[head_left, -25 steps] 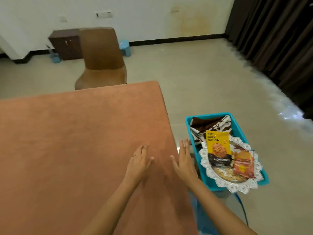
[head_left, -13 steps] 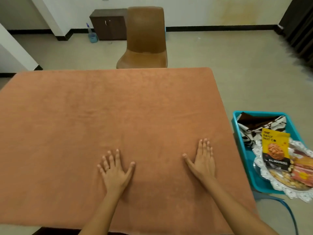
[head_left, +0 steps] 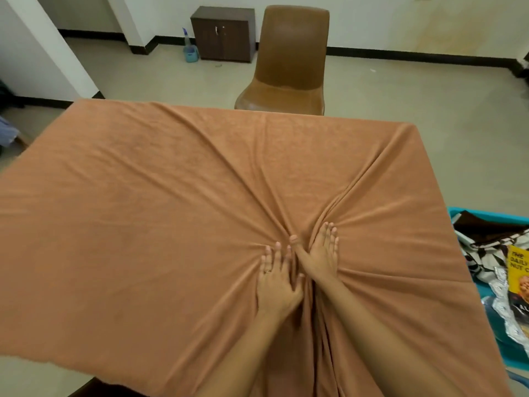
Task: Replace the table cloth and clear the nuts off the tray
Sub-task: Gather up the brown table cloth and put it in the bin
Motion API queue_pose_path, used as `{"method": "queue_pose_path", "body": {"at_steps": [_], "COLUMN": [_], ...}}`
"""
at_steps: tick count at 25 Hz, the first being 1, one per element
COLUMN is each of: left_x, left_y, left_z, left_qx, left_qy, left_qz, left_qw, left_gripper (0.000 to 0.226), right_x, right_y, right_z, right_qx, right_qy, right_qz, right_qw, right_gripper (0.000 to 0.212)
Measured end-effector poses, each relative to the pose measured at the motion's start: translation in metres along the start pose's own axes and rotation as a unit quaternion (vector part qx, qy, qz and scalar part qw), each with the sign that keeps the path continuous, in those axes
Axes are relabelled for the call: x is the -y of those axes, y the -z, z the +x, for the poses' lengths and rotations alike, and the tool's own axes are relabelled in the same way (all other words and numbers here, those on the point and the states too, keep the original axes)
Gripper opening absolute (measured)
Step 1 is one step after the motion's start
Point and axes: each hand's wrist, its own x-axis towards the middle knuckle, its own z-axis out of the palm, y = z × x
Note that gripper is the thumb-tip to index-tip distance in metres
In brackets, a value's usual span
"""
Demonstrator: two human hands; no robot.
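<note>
An orange-brown table cloth (head_left: 160,213) covers the table and is bunched into folds that run to its middle. My left hand (head_left: 277,275) and my right hand (head_left: 320,253) press flat on the cloth side by side, fingers straight, with a ridge of gathered cloth between them. At the right edge a teal basket (head_left: 469,213) holds a silver tray (head_left: 503,308), a yellow almond packet (head_left: 519,270) and a brown-and-white patterned cloth (head_left: 481,239).
A brown chair (head_left: 289,61) stands at the table's far side. A dark cabinet (head_left: 223,32) and a blue spray bottle (head_left: 190,50) stand by the back wall. A white pillar (head_left: 43,47) rises at the left.
My hands have slid together toward the middle, pulling the flat cloth into radiating folds. The view has shifted left, so the basket sits partly out of frame.
</note>
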Motion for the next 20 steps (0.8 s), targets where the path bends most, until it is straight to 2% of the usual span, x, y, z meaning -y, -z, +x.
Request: {"method": "queue_pose_path", "body": {"at_steps": [3,5,6,7,8,9,10,11,12,13,14,15,16,18,20], "left_x": [-0.006,0.007,0.020,0.039,0.065,0.096,0.130,0.165,0.194,0.219,0.235,0.244,0.247,0.244,0.233], "left_y": [0.011,0.029,0.042,0.056,0.068,0.080,0.094,0.107,0.118,0.127,0.133,0.135,0.133,0.127,0.119], "left_z": [-0.006,-0.010,-0.013,-0.017,-0.020,-0.021,-0.022,-0.024,-0.025,-0.024,-0.020,-0.015,-0.006,0.015,0.040], "left_qx": [0.079,0.149,0.157,0.109,0.006,-0.129,-0.243,-0.298,-0.298,-0.265,-0.222,-0.185,-0.159,-0.147,-0.140], "left_qy": [-0.067,-0.118,-0.131,-0.121,-0.078,0.008,0.135,0.279,0.411,0.509,0.565,0.584,0.573,0.513,0.439], "left_qz": [-0.068,-0.126,-0.159,-0.183,-0.184,-0.146,-0.086,-0.046,-0.050,-0.080,-0.105,-0.111,-0.105,-0.085,-0.077], "left_qw": [0.992,0.974,0.966,0.970,0.980,0.981,0.957,0.912,0.860,0.815,0.787,0.782,0.797,0.841,0.884], "left_gripper": [0.064,0.055,0.047,0.041,0.041,0.049,0.063,0.081,0.097,0.112,0.122,0.128,0.130,0.124,0.106], "right_x": [0.030,0.035,0.035,0.034,0.033,0.032,0.032,0.032,0.032,0.032,0.031,0.030,0.030,0.031,0.032], "right_y": [-0.014,-0.021,-0.022,-0.023,-0.023,-0.023,-0.024,-0.025,-0.025,-0.026,-0.027,-0.028,-0.029,-0.031,-0.032], "right_z": [0.014,0.017,0.017,0.017,0.016,0.016,0.016,0.016,0.016,0.017,0.017,0.017,0.017,0.018,0.018], "right_qx": [0.048,0.055,0.049,0.047,0.046,0.044,0.039,0.034,0.031,0.028,0.026,0.023,0.020,0.013,0.007], "right_qy": [0.010,0.027,0.035,0.041,0.044,0.045,0.045,0.043,0.043,0.043,0.044,0.045,0.044,0.045,0.048], "right_qz": [0.007,-0.042,-0.066,-0.081,-0.087,-0.089,-0.090,-0.088,-0.086,-0.085,-0.087,-0.090,-0.092,-0.093,-0.095], "right_qw": [0.999,0.997,0.996,0.995,0.994,0.994,0.994,0.995,0.995,0.995,0.995,0.995,0.995,0.995,0.994], "right_gripper": [0.116,0.111,0.106,0.101,0.097,0.094,0.091,0.090,0.089,0.088,0.088,0.088,0.088,0.088,0.086]}}
